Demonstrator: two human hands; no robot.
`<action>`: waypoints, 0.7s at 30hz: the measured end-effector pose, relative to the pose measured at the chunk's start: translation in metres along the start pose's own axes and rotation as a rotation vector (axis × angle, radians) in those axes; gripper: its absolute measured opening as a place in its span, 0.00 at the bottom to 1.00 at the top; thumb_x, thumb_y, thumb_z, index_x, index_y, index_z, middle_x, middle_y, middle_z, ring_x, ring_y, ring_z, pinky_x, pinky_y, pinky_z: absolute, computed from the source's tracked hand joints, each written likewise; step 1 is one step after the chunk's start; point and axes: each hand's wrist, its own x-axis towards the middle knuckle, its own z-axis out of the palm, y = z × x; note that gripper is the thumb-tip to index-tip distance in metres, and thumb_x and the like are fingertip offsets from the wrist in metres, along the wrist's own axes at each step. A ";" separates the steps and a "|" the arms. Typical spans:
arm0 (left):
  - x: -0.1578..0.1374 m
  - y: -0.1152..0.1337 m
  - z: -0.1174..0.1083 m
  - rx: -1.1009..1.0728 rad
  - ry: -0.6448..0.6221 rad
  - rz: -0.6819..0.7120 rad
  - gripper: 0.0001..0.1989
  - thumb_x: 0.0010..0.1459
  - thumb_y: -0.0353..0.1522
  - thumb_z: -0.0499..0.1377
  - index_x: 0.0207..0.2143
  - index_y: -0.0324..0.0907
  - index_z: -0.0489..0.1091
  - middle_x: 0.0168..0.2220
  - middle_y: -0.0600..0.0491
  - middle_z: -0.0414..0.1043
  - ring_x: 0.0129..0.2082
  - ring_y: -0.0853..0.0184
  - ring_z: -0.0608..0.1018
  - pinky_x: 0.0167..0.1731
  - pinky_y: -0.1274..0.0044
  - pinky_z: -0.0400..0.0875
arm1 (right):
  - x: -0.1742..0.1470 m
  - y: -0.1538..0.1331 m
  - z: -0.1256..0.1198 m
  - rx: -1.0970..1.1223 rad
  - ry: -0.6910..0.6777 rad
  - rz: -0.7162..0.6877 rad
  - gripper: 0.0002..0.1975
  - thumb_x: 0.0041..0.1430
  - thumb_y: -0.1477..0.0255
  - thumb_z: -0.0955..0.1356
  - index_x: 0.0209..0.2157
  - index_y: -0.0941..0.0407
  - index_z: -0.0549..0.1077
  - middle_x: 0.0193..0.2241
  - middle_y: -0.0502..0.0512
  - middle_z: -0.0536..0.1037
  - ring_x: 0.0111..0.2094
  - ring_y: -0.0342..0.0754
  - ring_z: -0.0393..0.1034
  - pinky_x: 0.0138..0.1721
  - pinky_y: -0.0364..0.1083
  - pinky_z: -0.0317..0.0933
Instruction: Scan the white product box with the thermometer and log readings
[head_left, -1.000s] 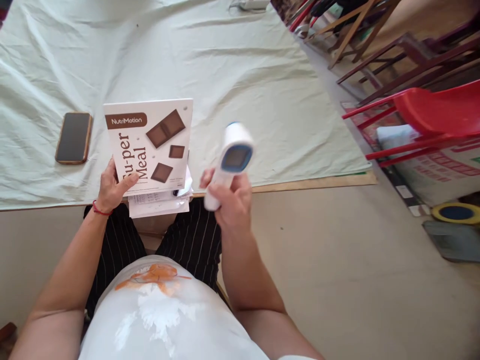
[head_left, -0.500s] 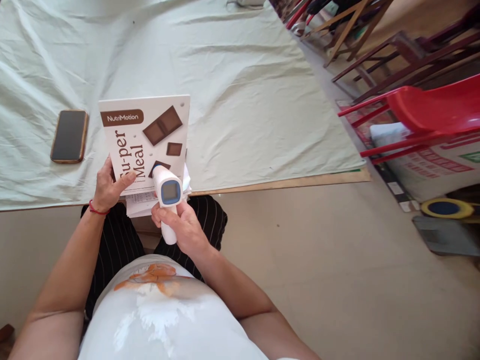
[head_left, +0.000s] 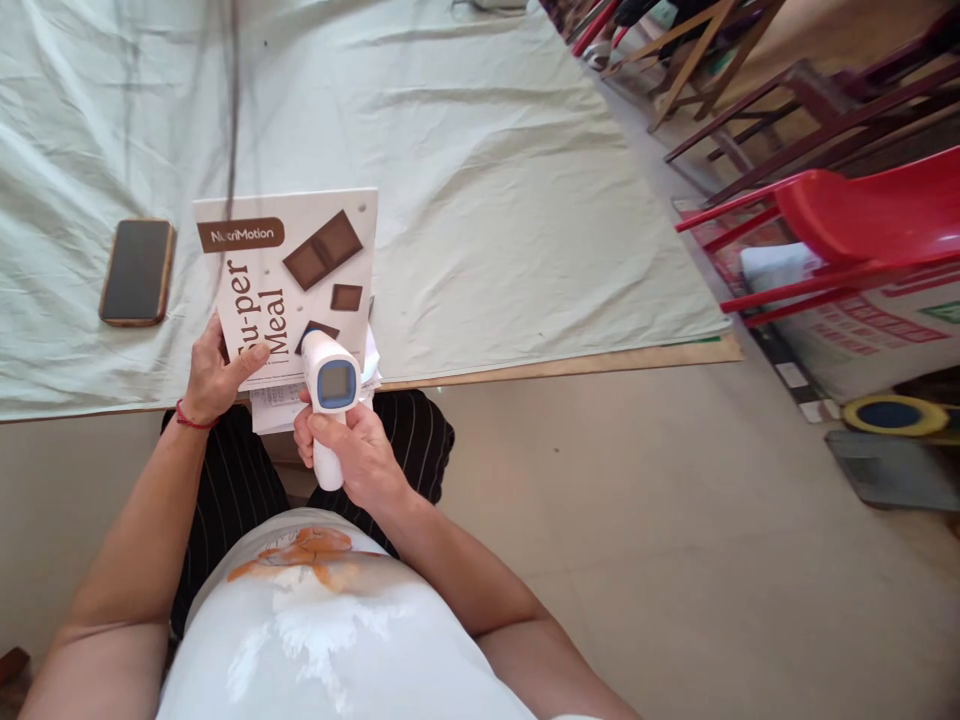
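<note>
My left hand [head_left: 221, 372] grips the lower left corner of a white and brown NutriMotion box [head_left: 255, 212], its thumb on the front and the other fingers behind. The box is held at the table's near edge, its printed face with chocolate pieces toward me. In my right hand [head_left: 360, 450] is a white infrared thermometer [head_left: 328, 355] with a blue-rimmed grey screen, its handle wrapped by my fingers. The thermometer's nose points at the lower part of the box; whether they touch I cannot tell. Printed papers [head_left: 277, 408] stick out below the box.
A phone [head_left: 136, 272] lies at the left on the pale tablecloth [head_left: 480, 220]. To the right are a red plastic chair [head_left: 862, 220], dark wooden furniture [head_left: 795, 110] and a yellow roll [head_left: 892, 416] on the floor. Thin blurred dark strands cross the upper left of the view.
The thermometer and my right hand have shifted slightly left. The box has moved a little left too. Blurred dark strands have come into view at the top.
</note>
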 end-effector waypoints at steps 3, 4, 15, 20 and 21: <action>0.000 0.000 0.000 0.002 0.001 -0.001 0.26 0.55 0.49 0.73 0.48 0.43 0.76 0.46 0.45 0.83 0.43 0.53 0.85 0.43 0.63 0.83 | 0.000 0.001 0.000 -0.003 0.005 -0.008 0.19 0.51 0.57 0.77 0.34 0.52 0.69 0.20 0.43 0.72 0.20 0.40 0.63 0.23 0.44 0.55; 0.000 0.000 0.000 -0.002 -0.001 -0.001 0.26 0.55 0.49 0.73 0.48 0.43 0.76 0.46 0.45 0.83 0.43 0.53 0.85 0.43 0.63 0.83 | 0.001 0.002 0.000 -0.005 0.008 -0.012 0.19 0.51 0.57 0.77 0.33 0.52 0.69 0.20 0.42 0.72 0.20 0.41 0.63 0.23 0.44 0.55; 0.000 -0.001 0.000 -0.046 0.000 -0.001 0.25 0.54 0.49 0.74 0.47 0.44 0.76 0.45 0.46 0.83 0.42 0.53 0.85 0.41 0.63 0.82 | 0.001 0.000 0.002 -0.030 0.025 -0.037 0.18 0.50 0.56 0.77 0.31 0.51 0.69 0.18 0.42 0.71 0.19 0.41 0.61 0.23 0.45 0.54; 0.000 -0.002 0.000 -0.044 0.001 0.008 0.26 0.54 0.49 0.74 0.47 0.44 0.76 0.45 0.46 0.83 0.42 0.53 0.85 0.41 0.64 0.83 | 0.001 0.001 0.001 -0.032 0.033 -0.024 0.16 0.51 0.59 0.76 0.31 0.52 0.69 0.18 0.43 0.72 0.19 0.41 0.62 0.23 0.45 0.55; 0.000 -0.002 0.000 -0.040 0.003 0.008 0.26 0.54 0.49 0.74 0.48 0.44 0.76 0.45 0.46 0.83 0.42 0.53 0.85 0.41 0.64 0.83 | 0.001 0.001 0.001 -0.029 0.031 -0.023 0.16 0.51 0.60 0.76 0.31 0.52 0.69 0.18 0.43 0.72 0.19 0.41 0.62 0.23 0.44 0.55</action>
